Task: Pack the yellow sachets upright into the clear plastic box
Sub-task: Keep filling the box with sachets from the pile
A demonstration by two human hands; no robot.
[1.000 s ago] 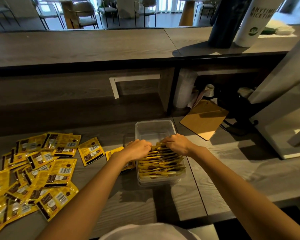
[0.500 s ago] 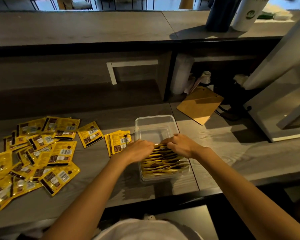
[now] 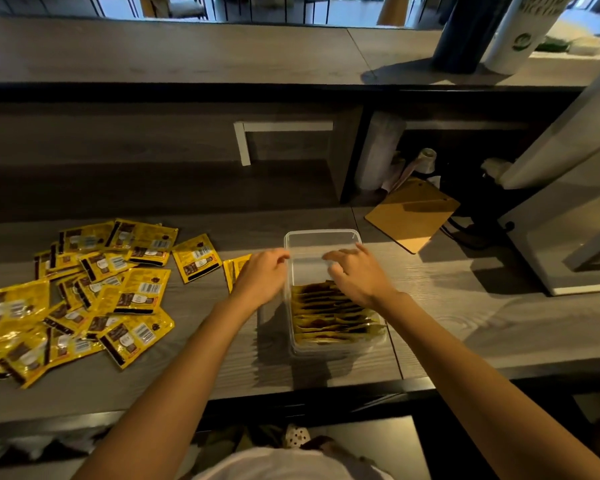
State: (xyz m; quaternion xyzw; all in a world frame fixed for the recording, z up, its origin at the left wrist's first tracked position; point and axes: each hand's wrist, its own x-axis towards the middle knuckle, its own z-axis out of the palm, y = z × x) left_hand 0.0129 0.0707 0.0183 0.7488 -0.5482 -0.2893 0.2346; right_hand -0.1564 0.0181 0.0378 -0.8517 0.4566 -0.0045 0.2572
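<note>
- While the near half of the clear plastic box [image 3: 321, 234] holds yellow sachets [image 3: 329, 315] standing on edge, its far half is bare; we judge the packing roughly half done;
- many loose sachets [image 3: 84, 296] lie flat on the surface [image 3: 243, 230] to the left;
- our right hand [image 3: 357, 277] hovers over the row, fingers spread, empty; our left hand [image 3: 260, 277], loosely curled beside the box, holds nothing visible.

Grey counter [image 3: 222, 372]: sachets [image 3: 84, 299], box [image 3: 321, 237], clipboard [image 3: 413, 216].
</note>
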